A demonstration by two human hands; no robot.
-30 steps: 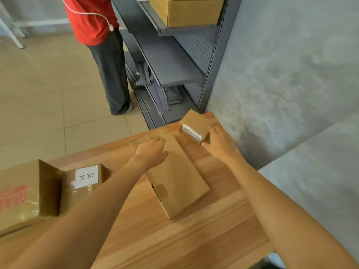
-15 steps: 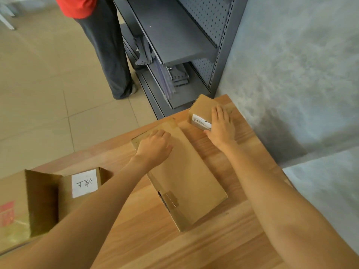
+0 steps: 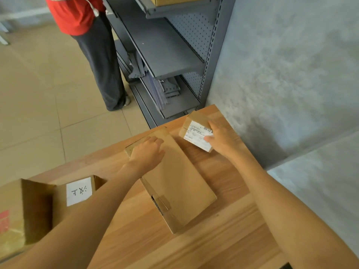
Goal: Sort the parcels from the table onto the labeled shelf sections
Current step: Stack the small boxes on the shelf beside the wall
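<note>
The grey shelf unit holds one box at its top edge; its middle tier is bare, so sorting looks barely begun. On the wooden table, the left hand curls over the flat parcel's far end, and the right hand grips the small labeled parcel, tilted up. A handwritten-label box waits nearby.

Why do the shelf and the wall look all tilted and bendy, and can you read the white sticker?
In the head view, the wide lens bends and leans the shelf and the wall near the edges. The light is soft, with faint shadows under the flat box. The sticker on the small box in the right hand is too blurry to read.
</note>
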